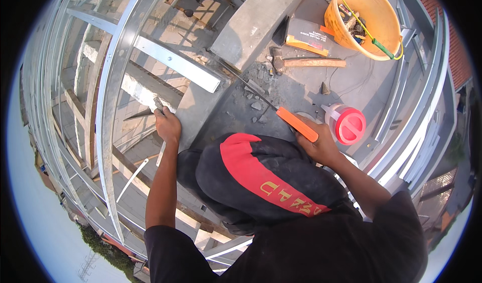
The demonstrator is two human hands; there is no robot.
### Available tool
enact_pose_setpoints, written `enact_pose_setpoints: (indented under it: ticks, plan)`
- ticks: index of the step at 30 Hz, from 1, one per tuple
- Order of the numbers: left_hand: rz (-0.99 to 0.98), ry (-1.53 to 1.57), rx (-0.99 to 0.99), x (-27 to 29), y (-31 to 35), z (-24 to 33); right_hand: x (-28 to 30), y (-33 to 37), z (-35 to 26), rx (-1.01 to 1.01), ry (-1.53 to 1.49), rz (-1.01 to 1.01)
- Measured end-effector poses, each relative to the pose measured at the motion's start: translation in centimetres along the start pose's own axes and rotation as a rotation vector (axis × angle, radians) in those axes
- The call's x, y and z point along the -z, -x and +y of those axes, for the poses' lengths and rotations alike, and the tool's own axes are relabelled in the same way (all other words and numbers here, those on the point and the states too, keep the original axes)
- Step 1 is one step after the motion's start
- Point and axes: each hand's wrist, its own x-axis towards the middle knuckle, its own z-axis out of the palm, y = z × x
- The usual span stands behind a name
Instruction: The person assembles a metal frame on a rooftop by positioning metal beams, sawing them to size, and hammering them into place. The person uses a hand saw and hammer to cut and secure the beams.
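My right hand (321,142) is closed round the orange handle of a long thin-bladed tool (296,123). Its blade, seen almost edge-on, reaches up and left across the gap between a concrete beam (201,107) and a large concrete block (258,24). My left hand (168,126) lies at the beam's left edge with its fingers curled. A small grey piece shows at its fingertips, too small to name. Grey rubble (257,105) lies about the blade. Beside my right hand stands a clear jug with a red lid (350,126).
A hammer with a wooden handle (314,62) lies beyond the rubble, near a worn carton (307,34). A yellow bucket (366,17) holds small items. Metal framing (175,64) rises at the left, over wooden beams and a drop. Long metal channels (414,117) run along the right.
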Motion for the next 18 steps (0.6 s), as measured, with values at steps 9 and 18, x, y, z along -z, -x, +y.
enact_pose_setpoints:
  ticks: [9,18]
  plan:
    - [-0.096,0.01,0.061,0.9,0.4,2.0,-1.7,-2.5,0.4,-0.175,0.133,-0.227]
    - [-0.069,-0.07,0.101,0.6,-0.4,2.0,-1.7,-8.1,-0.9,-0.371,-0.129,-0.348]
